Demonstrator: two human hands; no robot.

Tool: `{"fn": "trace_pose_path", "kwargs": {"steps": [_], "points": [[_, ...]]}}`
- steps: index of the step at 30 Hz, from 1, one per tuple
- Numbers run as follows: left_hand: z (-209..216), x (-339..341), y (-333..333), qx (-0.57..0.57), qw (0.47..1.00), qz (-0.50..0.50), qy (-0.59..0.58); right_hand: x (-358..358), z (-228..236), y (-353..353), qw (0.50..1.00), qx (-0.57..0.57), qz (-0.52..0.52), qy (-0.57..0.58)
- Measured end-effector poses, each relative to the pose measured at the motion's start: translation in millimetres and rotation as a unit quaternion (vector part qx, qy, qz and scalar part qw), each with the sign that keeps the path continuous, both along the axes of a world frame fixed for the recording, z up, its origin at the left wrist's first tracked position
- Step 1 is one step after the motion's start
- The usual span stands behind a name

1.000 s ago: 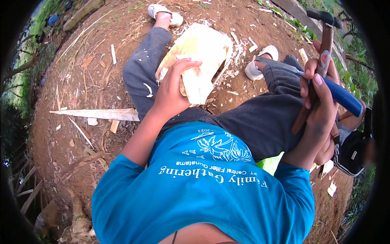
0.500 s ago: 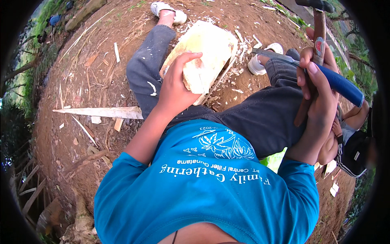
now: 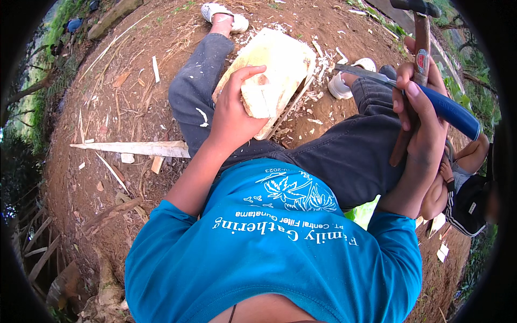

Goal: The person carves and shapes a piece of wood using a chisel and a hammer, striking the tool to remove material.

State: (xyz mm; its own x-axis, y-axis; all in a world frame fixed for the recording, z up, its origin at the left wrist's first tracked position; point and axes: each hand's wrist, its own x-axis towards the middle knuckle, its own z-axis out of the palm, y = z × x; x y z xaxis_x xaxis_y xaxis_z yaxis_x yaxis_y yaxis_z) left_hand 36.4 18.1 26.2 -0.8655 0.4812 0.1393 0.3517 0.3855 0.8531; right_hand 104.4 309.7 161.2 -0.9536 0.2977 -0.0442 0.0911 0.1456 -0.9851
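Your left hand (image 3: 234, 110) lies over the near end of the wood block (image 3: 272, 75), fingers curled across its top edge and thumb along the side: a holding grip, pressing the block down. The block leans on your left leg (image 3: 196, 91), its far end toward the white shoe (image 3: 221, 13). Propped like that, the pale cut face is turned up toward you, and your thigh backs it, so it looks braced against a blow, and your palm keeps it from sliding off.

Your right hand (image 3: 417, 116) is closed on two tools at once. The chisel (image 3: 409, 89), blue-handled, runs across your palm with its metal blade pointing left toward the block; its tip is near the block's right edge but apart from it. The hammer (image 3: 420, 48) stands nearly upright in the same fist, wooden handle down through your fingers, its dark head at the top rim. Bundling both in one hand probably leaves the left free to set the block.

Pale chips (image 3: 323, 59) lie around the block on the bare earth. A long pale board (image 3: 132, 148) lies on the ground to your left, well apart. At lower right another person sits close by your right elbow.
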Motion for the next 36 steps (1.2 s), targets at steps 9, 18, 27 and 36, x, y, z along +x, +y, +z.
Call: {"fn": "trace_pose_path", "kwargs": {"steps": [9, 18, 27, 36], "points": [[-0.7, -1.0, 0.0, -0.007, 1.0, 0.001, 0.004, -1.6, 2.2, -2.6, 1.0, 0.001, 0.0, -0.006], [2.0, 0.0, 1.3, -0.004, 1.0, 0.005, 0.0, -2.4, 0.7, -0.4, 1.0, 0.0, 0.012, -0.006], [0.9, -0.2, 1.4, -0.013, 1.0, 0.004, 0.007, -4.4, -4.1, 2.6, 1.0, 0.005, 0.007, -0.014], [0.1, -0.3, 1.9, -0.004, 1.0, -0.011, 0.023, -13.2, -10.2, 7.2, 1.0, -0.029, 0.007, -0.002]]}}
